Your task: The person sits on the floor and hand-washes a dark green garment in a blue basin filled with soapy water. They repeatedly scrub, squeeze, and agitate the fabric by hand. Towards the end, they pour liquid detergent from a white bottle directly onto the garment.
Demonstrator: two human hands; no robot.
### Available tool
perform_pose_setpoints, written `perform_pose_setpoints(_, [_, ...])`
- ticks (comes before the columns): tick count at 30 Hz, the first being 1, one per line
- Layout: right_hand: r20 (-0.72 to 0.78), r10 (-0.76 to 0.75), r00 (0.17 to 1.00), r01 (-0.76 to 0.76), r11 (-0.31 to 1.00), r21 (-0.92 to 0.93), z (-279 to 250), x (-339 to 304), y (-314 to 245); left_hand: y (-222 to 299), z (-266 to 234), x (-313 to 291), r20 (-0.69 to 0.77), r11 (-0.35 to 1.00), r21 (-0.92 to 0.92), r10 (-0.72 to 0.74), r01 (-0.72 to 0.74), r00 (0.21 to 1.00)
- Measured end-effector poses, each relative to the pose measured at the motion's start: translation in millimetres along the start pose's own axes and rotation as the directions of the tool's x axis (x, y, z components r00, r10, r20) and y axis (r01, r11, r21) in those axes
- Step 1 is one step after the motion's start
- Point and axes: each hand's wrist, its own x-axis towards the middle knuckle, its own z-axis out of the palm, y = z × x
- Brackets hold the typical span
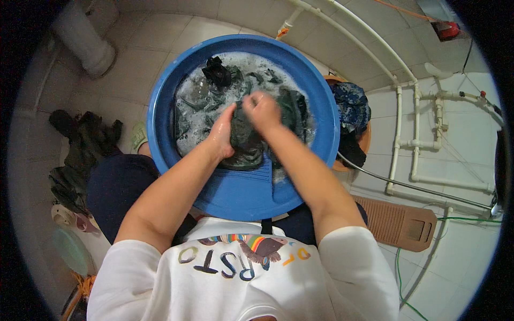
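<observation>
A wide blue basin (160, 115) of foamy water stands in front of me. Dark green wet clothes (246, 134) soak in it, one garment bunched over a blue ribbed washboard (241, 182) at the near side. My left hand (220, 135) grips the left side of that garment, its fingertips partly hidden. Just above the cloth, my right hand (261, 112) is curled closed and slightly blurred; whatever lies inside its fingers is hidden. A black piece of cloth (216, 72) sticks up from the suds at the far side.
An orange-brown tub (368, 142) with blue patterned clothes (350, 107) stands right of the basin. A brown washboard (399, 224) lies at the near right. Dark clothes (88, 144) are heaped at left. White pipes (399, 139) run along the right wall, with a hose (417, 186) nearby.
</observation>
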Motion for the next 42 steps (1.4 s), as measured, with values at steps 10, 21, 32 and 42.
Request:
perform_pose_setpoints(10, [0.334, 0.388, 0.859, -0.339, 0.920, -0.197, 7, 33, 121, 9, -29, 18, -0.157, 0.877, 0.132, 0.479, -0.463, 0.864])
perform_pose_setpoints(21, [0.033, 0.284, 0.958, -0.284, 0.933, 0.222, 14, 38, 108, 13, -17, 25, -0.047, 0.884, 0.205, 0.437, -0.420, 0.898])
perform_pose_setpoints(32, [-0.001, -0.455, 0.890, 0.438, 0.856, 0.273, -32, -68, -64, 14, -25, 27, 0.015, 0.782, 0.379, 0.530, -0.495, 0.848])
perform_pose_setpoints(42, [-0.168, -0.049, 0.984, 0.106, 0.933, 0.344, -9, -54, -50, -10, -8, 0, -0.146, 0.933, 0.086, 0.360, -0.350, 0.922])
